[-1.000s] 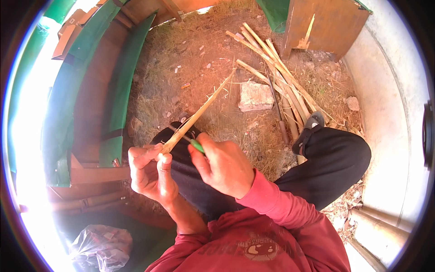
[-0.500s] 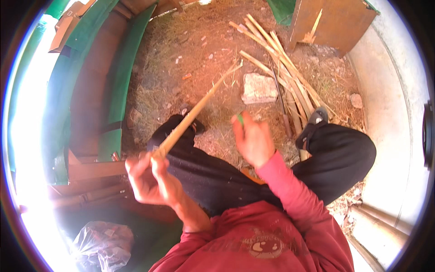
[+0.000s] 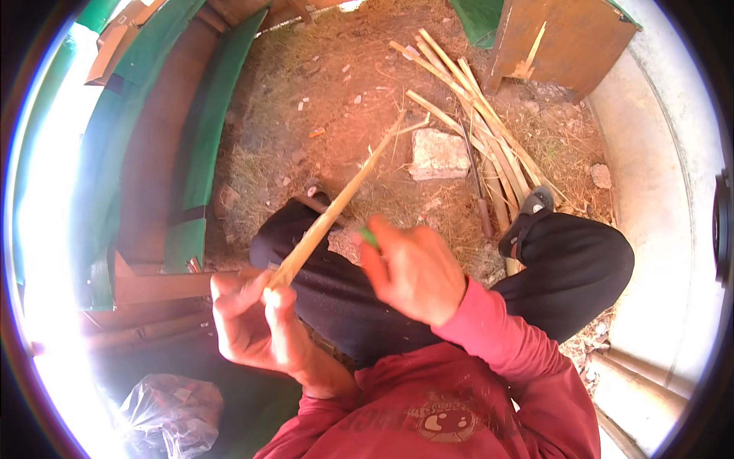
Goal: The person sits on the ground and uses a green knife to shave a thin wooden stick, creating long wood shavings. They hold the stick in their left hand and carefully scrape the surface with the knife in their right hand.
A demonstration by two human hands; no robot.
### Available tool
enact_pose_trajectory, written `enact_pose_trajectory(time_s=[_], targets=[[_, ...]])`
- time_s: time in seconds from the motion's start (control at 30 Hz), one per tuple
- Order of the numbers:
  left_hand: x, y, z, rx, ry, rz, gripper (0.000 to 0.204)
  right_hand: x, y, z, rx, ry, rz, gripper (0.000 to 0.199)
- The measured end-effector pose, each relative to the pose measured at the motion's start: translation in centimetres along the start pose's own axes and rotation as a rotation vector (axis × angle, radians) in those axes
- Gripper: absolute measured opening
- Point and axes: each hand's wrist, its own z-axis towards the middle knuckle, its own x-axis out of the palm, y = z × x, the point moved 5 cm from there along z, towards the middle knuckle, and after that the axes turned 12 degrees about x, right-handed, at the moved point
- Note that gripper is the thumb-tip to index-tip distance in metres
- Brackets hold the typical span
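My left hand (image 3: 258,325) pinches the lower end of a long, pale bamboo strip (image 3: 336,208) between thumb and fingers. The strip slants up and away to the right, and its far end is thin and frayed, with a curl of shaving beside it. To the right of the strip, apart from its middle, is my right hand (image 3: 422,269), closed round a small green object (image 3: 368,236). Only a bit of that object shows at the fingertips; the rest is hidden in the fist, so its kind is unclear.
Beyond my right foot several bamboo strips (image 3: 489,115) lie in a loose pile beside a pale stone block (image 3: 440,154) and a long, wooden-handled blade (image 3: 483,210). Green-covered boards (image 3: 206,138) stand at left, a brown wooden panel (image 3: 562,50) at far right. A plastic bag (image 3: 174,413) sits lower left.
My right hand has come left and down, nearer the bamboo strip, with the green object still in it. The strip's far tip has shifted slightly left; my left hand keeps its hold.
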Motion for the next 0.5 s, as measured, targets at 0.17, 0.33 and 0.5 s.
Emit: enact_pose_trajectory(time_s=[0.17, 0.33, 0.5], targets=[[1.0, 0.1, -1.1, -0.088, -0.045, -0.026, 0.018, 1.6, -3.7, 0.4, 0.192, -0.025, -0.164, 0.016], [1.6, 0.0, -1.1, 0.099, 0.139, 0.042, 0.018, 0.2, -1.2, 0.5, 0.016, 0.043, -0.072, 0.015], [1.6, -0.4, -1.3, 0.159, 0.161, 0.135, 0.019, 1.1, -1.6, 0.5, -0.082, -0.057, -0.064, 0.016]])
